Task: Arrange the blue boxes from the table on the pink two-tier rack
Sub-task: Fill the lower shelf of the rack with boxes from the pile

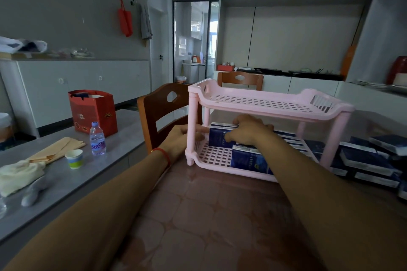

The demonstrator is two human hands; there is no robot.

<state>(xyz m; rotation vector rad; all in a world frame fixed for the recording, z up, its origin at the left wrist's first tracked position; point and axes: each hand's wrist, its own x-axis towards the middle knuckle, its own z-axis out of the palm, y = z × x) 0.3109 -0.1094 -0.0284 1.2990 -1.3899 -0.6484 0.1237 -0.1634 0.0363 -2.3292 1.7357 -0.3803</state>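
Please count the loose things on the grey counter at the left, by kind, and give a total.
Red gift bag: 1
Water bottle: 1
Paper cup: 1
Folded tan cloth: 1
Cream cloth: 1
Grey object beside the cream cloth, too blurred to name: 1
Total: 6

Pink rack (262, 103) looked smooth slotted plastic; blue boxes (365, 160) glossy; the reddish tabletop (209, 215) shone; chair (160, 112) was varnished wood.

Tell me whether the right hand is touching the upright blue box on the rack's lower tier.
Touching. The head view shows the right hand with fingers curled over the top of the upright blue box.
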